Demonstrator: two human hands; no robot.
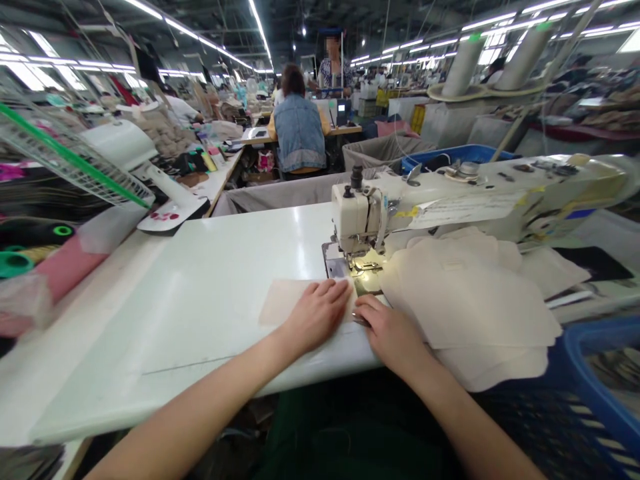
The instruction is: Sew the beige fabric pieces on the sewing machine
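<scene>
My left hand (320,310) lies flat, fingers extended, on a small beige fabric piece (283,300) in front of the sewing machine (357,217). Beside it, my right hand (393,330) is curled round a small metal tool (361,320), whose tip shows near the fabric's right edge. The lit needle plate (367,267) is just beyond both hands. Larger beige pieces (465,293) lie stacked on the right, close to my right hand.
A white fan (120,147) and a pink roll (75,267) stand at the left. A blue basket (575,373) is at the lower right. Ahead, a person in a denim vest (300,133) sits facing away; another person stands beyond. Thread cones (463,67) rise behind the machine.
</scene>
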